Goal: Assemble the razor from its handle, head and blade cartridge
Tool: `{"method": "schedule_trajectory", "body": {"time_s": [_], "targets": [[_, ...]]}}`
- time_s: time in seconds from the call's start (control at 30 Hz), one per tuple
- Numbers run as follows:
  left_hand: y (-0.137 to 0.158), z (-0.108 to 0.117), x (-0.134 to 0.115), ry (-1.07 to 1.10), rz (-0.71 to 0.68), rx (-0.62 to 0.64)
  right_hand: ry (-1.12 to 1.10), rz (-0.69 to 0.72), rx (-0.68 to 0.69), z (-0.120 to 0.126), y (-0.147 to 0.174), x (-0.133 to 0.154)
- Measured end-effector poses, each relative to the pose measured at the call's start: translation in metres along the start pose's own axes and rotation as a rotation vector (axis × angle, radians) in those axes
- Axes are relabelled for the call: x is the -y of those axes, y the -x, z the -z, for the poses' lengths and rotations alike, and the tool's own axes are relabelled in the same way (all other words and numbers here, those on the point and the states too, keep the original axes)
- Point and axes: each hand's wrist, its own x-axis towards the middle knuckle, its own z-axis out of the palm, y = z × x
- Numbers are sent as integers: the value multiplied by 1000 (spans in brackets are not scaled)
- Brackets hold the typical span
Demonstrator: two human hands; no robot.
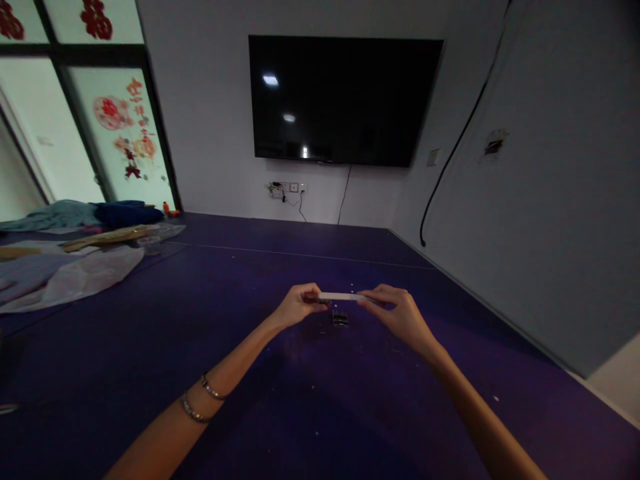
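A thin, flat white piece (342, 297) is held up edge-on between my two hands, above the purple table (280, 407). My left hand (299, 305) pinches its left end between thumb and fingers. A small dark bit shows by that thumb, too small to name. On the right end, my right hand (395, 309) has thumb and fingers closed. Just below the piece, a small black part with pale marks (341, 319) lies on the table. The piece's face and its exact kind cannot be made out.
Clear plastic bags (90, 277) and folded cloths (127, 213) lie at the left. A small orange object (167, 209) stands at the back left. Tiny white scraps dot the surface. A black cable (456, 143) hangs along the right wall; a television (345, 100) is mounted behind.
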Motion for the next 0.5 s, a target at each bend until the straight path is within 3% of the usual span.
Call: {"method": "schedule_trajectory", "body": {"time_s": [0.27, 0.5], "targets": [[2, 0, -3, -16, -9, -15, -11, -11, -36, 0, -1, -1], [1, 2, -2, -34, -4, -5, -62, -13, 50, 0, -1, 0]]}}
